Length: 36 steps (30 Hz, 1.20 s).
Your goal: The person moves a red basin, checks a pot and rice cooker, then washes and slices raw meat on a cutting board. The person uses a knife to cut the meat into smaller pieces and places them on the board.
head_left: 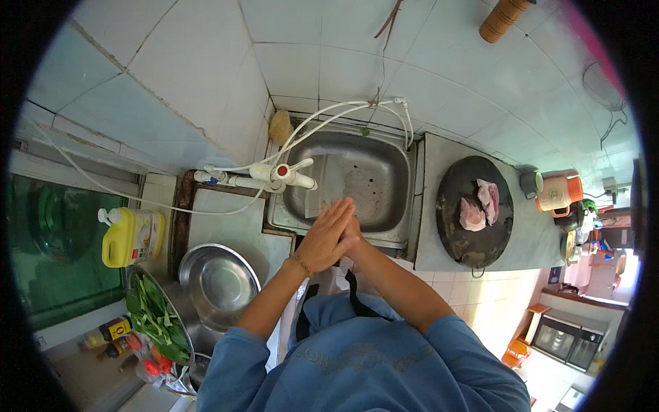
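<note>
My left hand (325, 235) lies flat against my right hand (353, 232), palm to palm, at the near edge of the steel sink (396, 236). The left fingers are stretched out and point away from me. Much of the right hand is hidden behind the left, but its fingers look straight too. I see nothing held between them. A white tap (292, 175) with a red button reaches over the sink from the left, just beyond my hands. Whether water runs from it, I cannot tell.
Right of the sink, two pieces of raw meat (472, 215) lie on a round dark chopping board (454, 185). To the left stand a steel bowl (220, 285), a basin of leafy greens (159, 319) and a yellow jug (123, 237). White hoses (336, 110) loop behind the sink.
</note>
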Motion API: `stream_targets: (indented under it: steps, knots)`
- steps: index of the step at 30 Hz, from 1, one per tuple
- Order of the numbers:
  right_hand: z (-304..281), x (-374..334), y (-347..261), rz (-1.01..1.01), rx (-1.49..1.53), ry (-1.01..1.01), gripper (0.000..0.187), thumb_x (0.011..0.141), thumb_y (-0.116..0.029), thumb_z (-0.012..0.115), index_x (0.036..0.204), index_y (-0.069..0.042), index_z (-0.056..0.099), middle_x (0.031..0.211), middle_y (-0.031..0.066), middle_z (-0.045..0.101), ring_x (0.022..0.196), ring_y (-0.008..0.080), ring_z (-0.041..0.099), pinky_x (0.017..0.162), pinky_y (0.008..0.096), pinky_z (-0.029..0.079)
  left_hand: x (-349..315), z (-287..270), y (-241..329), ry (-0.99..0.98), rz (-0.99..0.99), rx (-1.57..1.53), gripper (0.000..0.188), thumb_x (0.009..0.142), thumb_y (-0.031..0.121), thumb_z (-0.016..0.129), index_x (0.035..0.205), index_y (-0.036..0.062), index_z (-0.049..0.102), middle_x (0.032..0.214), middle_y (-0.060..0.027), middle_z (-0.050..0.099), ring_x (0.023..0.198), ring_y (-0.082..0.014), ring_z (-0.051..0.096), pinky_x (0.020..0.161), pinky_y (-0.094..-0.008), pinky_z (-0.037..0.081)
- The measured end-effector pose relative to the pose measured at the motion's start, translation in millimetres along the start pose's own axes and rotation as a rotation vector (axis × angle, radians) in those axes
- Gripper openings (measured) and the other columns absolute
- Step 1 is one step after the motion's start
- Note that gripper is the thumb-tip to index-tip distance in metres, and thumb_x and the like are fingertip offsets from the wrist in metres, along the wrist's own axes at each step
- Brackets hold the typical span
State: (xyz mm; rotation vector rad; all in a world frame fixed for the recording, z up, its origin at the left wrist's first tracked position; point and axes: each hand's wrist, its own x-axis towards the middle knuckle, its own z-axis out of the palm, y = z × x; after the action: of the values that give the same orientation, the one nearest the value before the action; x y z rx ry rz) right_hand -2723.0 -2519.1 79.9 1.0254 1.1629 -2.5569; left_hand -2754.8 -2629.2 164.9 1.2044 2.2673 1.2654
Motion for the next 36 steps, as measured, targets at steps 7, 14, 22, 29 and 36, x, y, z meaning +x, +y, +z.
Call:
stream_targets:
  steps: [7, 14, 22, 29, 36]
  knots:
    - [12, -6, -3, 0.060, 0.130, 0.092, 0.065, 0.091, -0.060, 0.034, 0.124, -0.006, 0.047, 0.123, 0.0125, 0.052, 0.111, 0.0263, 0.051, 0.095, 0.0373, 0.041, 6, 13, -59, -0.321, -0.198, 0.108, 0.070, 0.094, 0.042, 0.038, 0.142, -0.0043, 0.018, 0.149, -0.0209, 0.018, 0.140, -0.0295, 0.015, 0.112, -0.0407, 0.013]
    - [0, -2, 12, 0.018, 0.058, 0.197, 0.066, 0.092, -0.060, 0.033, 0.126, -0.005, 0.046, 0.123, 0.0129, 0.052, 0.111, 0.0233, 0.051, 0.095, 0.0341, 0.041, 7, 26, -56, -0.361, -0.190, 0.107, 0.075, 0.093, 0.050, 0.033, 0.142, -0.0053, 0.019, 0.149, -0.0233, 0.014, 0.139, -0.0340, 0.012, 0.113, -0.0421, 0.012]
    - [-1, -11, -2, 0.170, -0.057, 0.132, 0.049, 0.095, -0.055, 0.030, 0.087, -0.010, 0.048, 0.066, 0.0021, 0.051, 0.048, 0.0120, 0.047, 0.044, 0.0289, 0.042, 59, 40, -82, -0.261, -0.276, 0.198, 0.076, 0.093, 0.055, 0.030, 0.143, -0.0016, 0.019, 0.150, -0.0197, 0.013, 0.139, -0.0337, 0.013, 0.113, -0.0425, 0.011]
    - [-5, -32, -18, 0.195, -0.125, 0.091, 0.052, 0.095, -0.053, 0.033, 0.085, -0.005, 0.052, 0.063, 0.0062, 0.050, 0.045, 0.0146, 0.044, 0.042, 0.0304, 0.040, 78, 47, -124, -0.084, -0.420, 0.337, 0.078, 0.091, 0.059, 0.029, 0.143, 0.0007, 0.020, 0.150, -0.0179, 0.017, 0.139, -0.0325, 0.016, 0.112, -0.0428, 0.015]
    - [-39, 1, -58, -0.313, -1.439, 0.160, 0.040, 0.095, -0.040, 0.043, 0.102, -0.003, 0.053, 0.082, 0.0167, 0.059, 0.066, 0.0276, 0.060, 0.056, 0.0381, 0.049, 73, 62, -150, 0.308, -1.199, -0.783, 0.068, 0.094, 0.054, 0.030, 0.148, 0.0157, 0.011, 0.148, -0.0115, 0.026, 0.136, -0.0275, 0.024, 0.107, -0.0380, 0.022]
